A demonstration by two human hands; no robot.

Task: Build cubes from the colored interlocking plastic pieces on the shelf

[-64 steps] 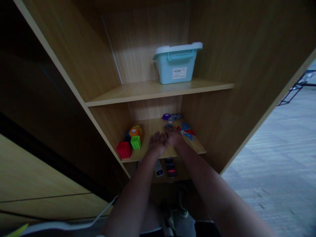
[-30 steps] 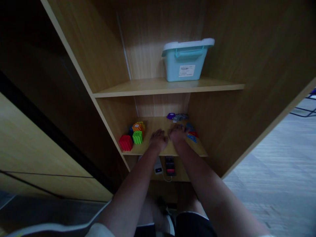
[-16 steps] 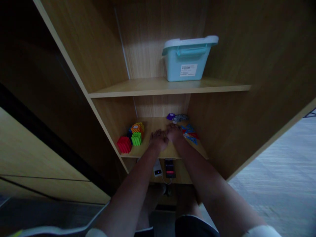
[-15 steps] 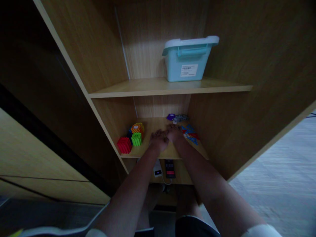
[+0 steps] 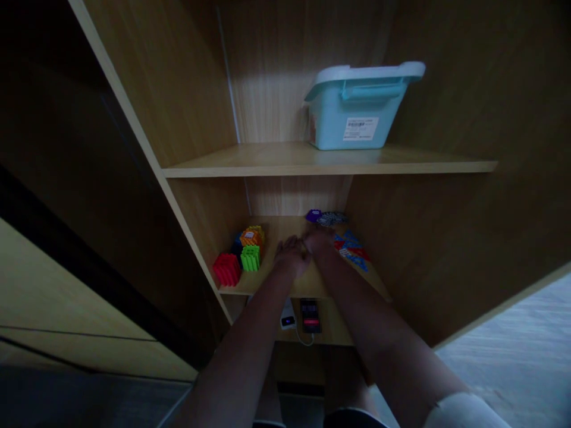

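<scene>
— Wooden cabinet (image 5: 187, 107), dimly lit, seen from above by the person reaching into it; what sits where?

— Two shelves; on the upper shelf (image 5: 267, 160), a pale blue box (image 5: 357, 113) with a white lid and a white label (image 5: 361, 128), standing toward the right; on the lower shelf (image 5: 276, 229), both bare arms reach in to the middle

— And the hands?

— Left hand (image 5: 291, 258) lies palm down on the lower shelf, fingers stretched forward and loose, gripping nothing that shows; right hand (image 5: 319, 242) lies just beside it, touching or nearly so, knuckles up; whether its fingers close on anything I cannot tell, as the spot is dark and blurred

— What is nearest them?

— A scatter of blue and red flat pieces (image 5: 354, 249) lies on the right part of the lower shelf, just beside the right hand; behind the hands, by the back wall, a purple piece (image 5: 313, 214) and some grey pieces (image 5: 332, 218) lie side by side

— The left side?

— A cluster of ribbed blocks, well apart from the left hand; a red block (image 5: 226, 268) at the front edge, a green block (image 5: 250, 258) beside it, an orange block (image 5: 250, 236) behind that

— Anything lower down?

— Below the shelf edge, a phone (image 5: 310, 315) with a lit red band lies next to a small white device (image 5: 288, 320); grey floor (image 5: 513, 345) shows at the right
</scene>
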